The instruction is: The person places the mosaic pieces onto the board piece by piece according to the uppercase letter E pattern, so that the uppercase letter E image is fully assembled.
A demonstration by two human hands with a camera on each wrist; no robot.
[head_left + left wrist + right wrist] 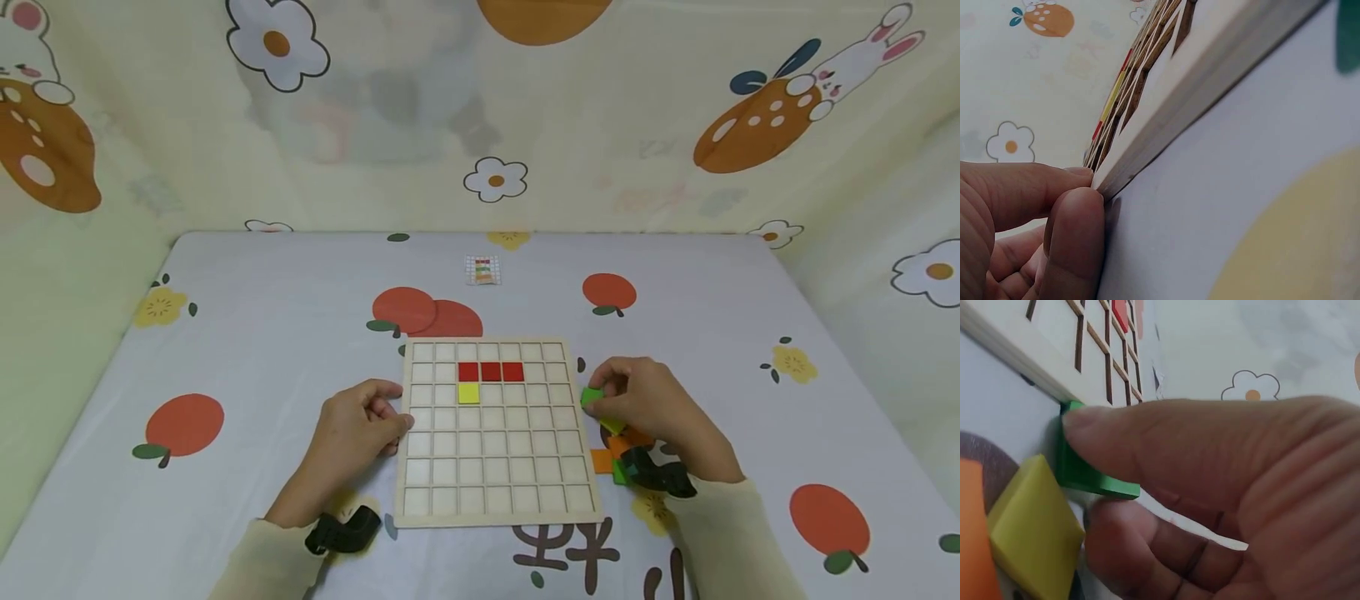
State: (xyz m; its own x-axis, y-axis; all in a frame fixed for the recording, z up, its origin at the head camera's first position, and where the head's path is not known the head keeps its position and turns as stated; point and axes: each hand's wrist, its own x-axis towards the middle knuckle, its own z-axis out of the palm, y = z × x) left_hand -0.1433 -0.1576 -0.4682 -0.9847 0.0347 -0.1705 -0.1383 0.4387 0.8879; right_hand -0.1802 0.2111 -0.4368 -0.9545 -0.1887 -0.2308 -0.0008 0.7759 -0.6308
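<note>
A square wooden grid board [497,472] lies on the table. Three red tiles [491,372] sit side by side in its second row, and a yellow tile [468,392] lies just below the leftmost one. My left hand [354,429] holds the board's left edge, thumb and finger meeting at the rim [1129,147]. Just off the right edge, my right hand [652,400] pinches a green tile [1094,478] between thumb and finger. Another yellow tile [1038,528] is close below those fingers. The right hand partly hides the loose tiles.
Loose orange tiles [602,461] and another green tile [619,472] lie beside the board's right edge. A small card with a coloured grid pattern [482,270] rests beyond the board. The patterned cloth [285,333] covers the table.
</note>
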